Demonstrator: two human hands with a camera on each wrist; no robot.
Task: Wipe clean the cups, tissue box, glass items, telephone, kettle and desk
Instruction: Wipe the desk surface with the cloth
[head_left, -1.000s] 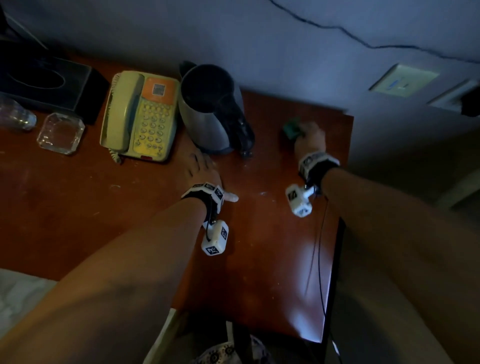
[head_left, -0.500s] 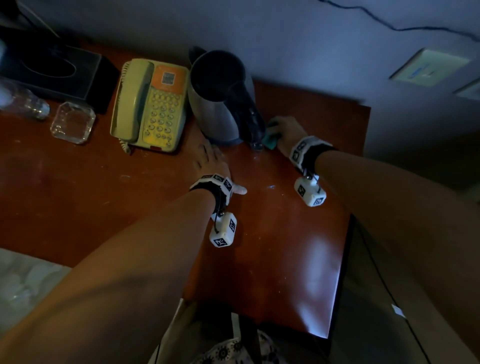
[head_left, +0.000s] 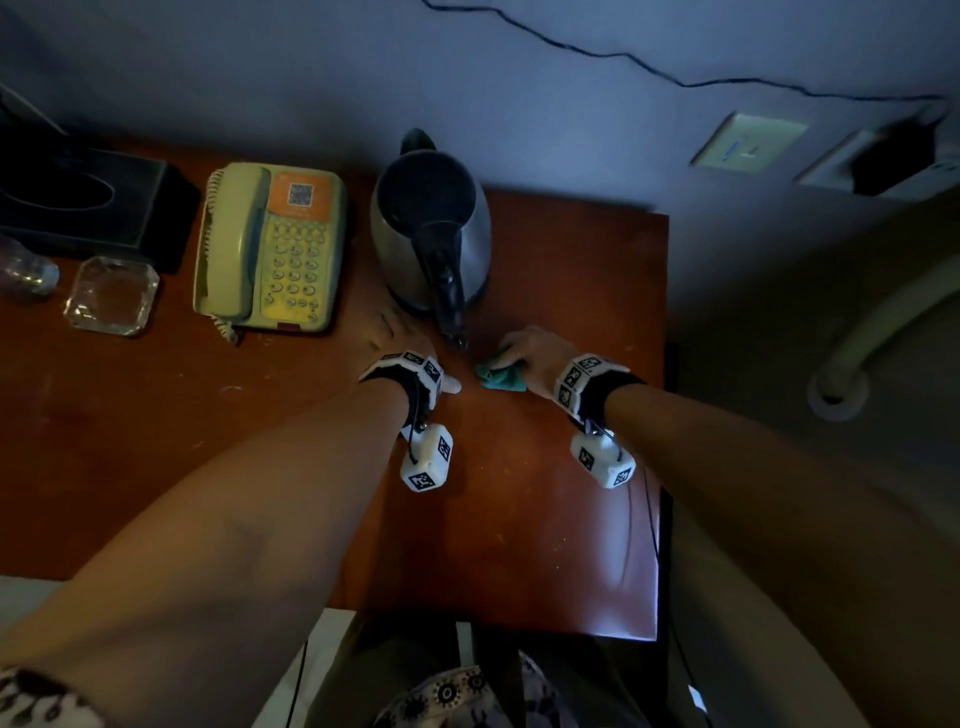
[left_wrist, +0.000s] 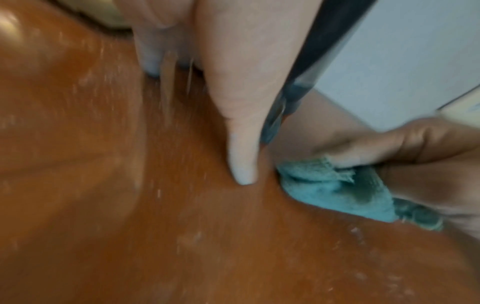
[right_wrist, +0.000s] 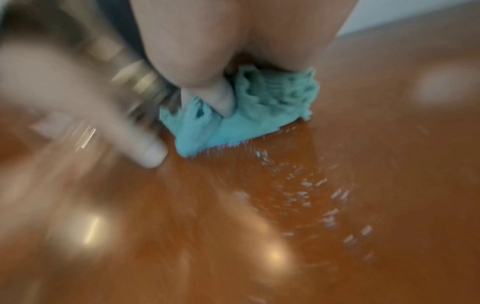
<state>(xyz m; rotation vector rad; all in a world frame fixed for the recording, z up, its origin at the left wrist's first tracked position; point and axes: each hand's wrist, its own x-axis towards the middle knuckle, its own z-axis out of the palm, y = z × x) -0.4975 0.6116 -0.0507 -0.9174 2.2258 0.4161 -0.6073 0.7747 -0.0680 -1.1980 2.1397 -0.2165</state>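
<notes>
The desk (head_left: 545, 519) is glossy reddish-brown wood, shiny enough to throw glare, with pale specks near the right hand (head_left: 530, 353). Under that hand is a teal cloth (right_wrist: 233, 123), nubby terry weave with frayed edges. Beyond the left hand (head_left: 400, 338), the kettle (head_left: 431, 228) is brushed metal with a black plastic handle.
</notes>
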